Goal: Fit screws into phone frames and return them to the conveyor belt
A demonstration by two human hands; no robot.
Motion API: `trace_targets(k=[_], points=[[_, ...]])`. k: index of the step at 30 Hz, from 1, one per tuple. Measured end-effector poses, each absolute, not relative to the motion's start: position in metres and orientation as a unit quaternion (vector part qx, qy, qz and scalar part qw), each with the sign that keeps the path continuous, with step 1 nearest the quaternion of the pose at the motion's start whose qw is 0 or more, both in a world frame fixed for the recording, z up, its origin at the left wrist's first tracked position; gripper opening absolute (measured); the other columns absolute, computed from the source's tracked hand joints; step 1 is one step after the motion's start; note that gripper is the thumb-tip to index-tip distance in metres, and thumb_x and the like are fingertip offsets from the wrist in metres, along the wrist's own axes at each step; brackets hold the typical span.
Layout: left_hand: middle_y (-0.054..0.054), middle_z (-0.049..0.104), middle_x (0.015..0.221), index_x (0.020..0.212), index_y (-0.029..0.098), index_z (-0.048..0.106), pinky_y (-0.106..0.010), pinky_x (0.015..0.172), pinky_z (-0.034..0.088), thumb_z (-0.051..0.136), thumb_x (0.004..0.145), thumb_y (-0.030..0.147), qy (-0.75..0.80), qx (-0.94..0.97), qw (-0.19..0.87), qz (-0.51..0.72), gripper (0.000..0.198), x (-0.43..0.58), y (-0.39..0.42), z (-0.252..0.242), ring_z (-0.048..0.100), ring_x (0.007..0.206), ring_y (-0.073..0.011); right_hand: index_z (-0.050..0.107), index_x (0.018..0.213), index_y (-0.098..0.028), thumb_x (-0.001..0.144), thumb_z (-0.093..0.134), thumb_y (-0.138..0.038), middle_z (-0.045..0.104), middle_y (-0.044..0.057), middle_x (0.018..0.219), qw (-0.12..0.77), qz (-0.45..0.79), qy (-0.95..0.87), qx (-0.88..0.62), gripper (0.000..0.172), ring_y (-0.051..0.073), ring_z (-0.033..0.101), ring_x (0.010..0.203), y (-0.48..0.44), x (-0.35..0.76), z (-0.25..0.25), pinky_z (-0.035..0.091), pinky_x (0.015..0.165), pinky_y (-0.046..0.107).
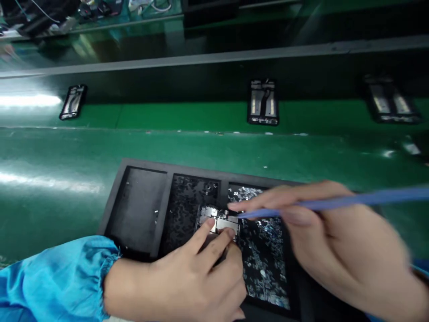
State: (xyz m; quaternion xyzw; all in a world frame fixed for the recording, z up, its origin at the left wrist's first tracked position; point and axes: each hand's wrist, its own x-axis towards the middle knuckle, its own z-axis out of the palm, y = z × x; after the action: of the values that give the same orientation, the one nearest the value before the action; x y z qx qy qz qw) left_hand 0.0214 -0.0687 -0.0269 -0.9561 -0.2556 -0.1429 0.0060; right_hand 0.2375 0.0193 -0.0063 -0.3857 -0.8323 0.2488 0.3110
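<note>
My L hand [204, 277] presses fingertips on the phone part [225, 223], over the black tray [166, 197], prob. so it won't slip; can't tell if I grip its underside. My R hand [338, 250] pinches the blue stick [375, 196] near its tip, prob. to steer it well.

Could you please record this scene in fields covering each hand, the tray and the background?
Left hand: two fingertips on a phone-like device
Right hand: grips a blue stick-like tool, tip at the device's upper right; contact unclear
Tray: black, divided; many small pieces in the section beneath the tool
Background: three opened devices, spaced along a green surface
</note>
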Motion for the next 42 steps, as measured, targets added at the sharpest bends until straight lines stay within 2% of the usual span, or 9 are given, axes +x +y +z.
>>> trace_targets(k=[6, 19, 23, 29, 32, 35, 38, 40, 42], points=[[-0.014, 0.069, 0.12, 0.107, 0.017, 0.072, -0.058, 0.094, 0.057, 0.045, 0.105, 0.04, -0.262, -0.953, 0.002, -0.153, 0.036, 0.017, -0.067, -0.027, 0.065, 0.118, -0.0387, 0.053, 0.099, -0.023, 0.108, 0.039, -0.025, 0.078, 0.0, 0.084, 0.3, 0.274, -0.845, -0.349, 0.017, 0.011, 0.076, 0.069, 0.037, 0.192, -0.03, 0.059, 0.059, 0.018], [-0.01, 0.072, 0.116, 0.108, 0.02, 0.073, -0.051, 0.09, 0.061, 0.052, 0.098, 0.025, -0.283, -0.945, 0.015, -0.165, 0.024, 0.017, -0.064, -0.027, 0.068, 0.113, -0.0323, 0.064, 0.093, -0.025, 0.106, 0.042, -0.023, 0.079, -0.002, 0.082, 0.279, 0.146, -0.877, -0.363, 0.026, 0.011, 0.076, 0.066, 0.029, 0.196, -0.033, 0.058, 0.058, 0.02], [-0.007, 0.074, 0.113, 0.109, 0.02, 0.075, -0.048, 0.087, 0.064, 0.046, 0.099, 0.022, -0.285, -0.945, 0.017, -0.161, 0.03, 0.017, -0.061, -0.025, 0.071, 0.11, -0.0299, 0.065, 0.093, -0.024, 0.103, 0.043, -0.019, 0.08, -0.001, 0.084, 0.279, 0.168, -0.881, -0.342, 0.025, 0.014, 0.078, 0.073, 0.03, 0.201, -0.033, 0.062, 0.064, 0.02], [-0.005, 0.074, 0.112, 0.106, 0.022, 0.076, -0.047, 0.087, 0.064, 0.045, 0.099, 0.021, -0.291, -0.942, 0.02, -0.169, 0.032, 0.016, -0.059, -0.023, 0.071, 0.11, -0.0291, 0.064, 0.106, -0.022, 0.099, 0.051, -0.015, 0.08, 0.007, 0.096, 0.282, 0.316, -0.874, -0.238, 0.017, 0.02, 0.079, 0.09, 0.044, 0.21, -0.035, 0.066, 0.072, 0.027], [-0.005, 0.074, 0.113, 0.107, 0.021, 0.075, -0.046, 0.087, 0.064, 0.046, 0.099, 0.021, -0.284, -0.944, 0.018, -0.165, 0.031, 0.015, -0.06, -0.023, 0.07, 0.11, -0.0282, 0.062, 0.114, -0.023, 0.097, 0.056, -0.014, 0.08, 0.009, 0.103, 0.255, 0.311, -0.89, -0.213, 0.02, 0.022, 0.078, 0.096, 0.048, 0.213, -0.034, 0.066, 0.075, 0.029], [-0.006, 0.073, 0.115, 0.108, 0.021, 0.075, -0.046, 0.089, 0.063, 0.047, 0.099, 0.023, -0.283, -0.946, 0.014, -0.159, 0.029, 0.016, -0.061, -0.023, 0.069, 0.112, -0.0283, 0.062, 0.117, -0.026, 0.095, 0.06, -0.014, 0.079, 0.006, 0.107, 0.236, 0.314, -0.887, -0.244, 0.025, 0.022, 0.077, 0.096, 0.046, 0.214, -0.031, 0.066, 0.074, 0.03], [-0.005, 0.072, 0.118, 0.109, 0.023, 0.073, -0.048, 0.092, 0.061, 0.05, 0.099, 0.025, -0.286, -0.946, 0.006, -0.149, 0.025, 0.016, -0.062, -0.025, 0.067, 0.117, -0.0298, 0.063, 0.113, -0.028, 0.094, 0.06, -0.014, 0.077, 0.004, 0.098, 0.312, 0.325, -0.836, -0.313, 0.024, 0.023, 0.076, 0.092, 0.044, 0.213, -0.028, 0.064, 0.074, 0.035], [-0.006, 0.072, 0.12, 0.11, 0.023, 0.072, -0.05, 0.094, 0.059, 0.052, 0.099, 0.027, -0.281, -0.949, 0.0, -0.144, 0.023, 0.015, -0.062, -0.025, 0.066, 0.119, -0.031, 0.065, 0.11, -0.028, 0.094, 0.062, -0.015, 0.074, 0.004, 0.092, 0.352, 0.31, -0.803, -0.366, 0.021, 0.022, 0.073, 0.083, 0.043, 0.211, -0.026, 0.061, 0.069, 0.036], [-0.007, 0.07, 0.123, 0.111, 0.022, 0.071, -0.052, 0.099, 0.056, 0.054, 0.098, 0.027, -0.27, -0.953, -0.01, -0.141, 0.022, 0.013, -0.061, -0.024, 0.064, 0.121, -0.0325, 0.067, 0.107, -0.027, 0.094, 0.065, -0.019, 0.073, 0.003, 0.09, 0.342, 0.301, -0.794, -0.402, 0.016, 0.019, 0.07, 0.072, 0.044, 0.208, -0.026, 0.059, 0.065, 0.034]])
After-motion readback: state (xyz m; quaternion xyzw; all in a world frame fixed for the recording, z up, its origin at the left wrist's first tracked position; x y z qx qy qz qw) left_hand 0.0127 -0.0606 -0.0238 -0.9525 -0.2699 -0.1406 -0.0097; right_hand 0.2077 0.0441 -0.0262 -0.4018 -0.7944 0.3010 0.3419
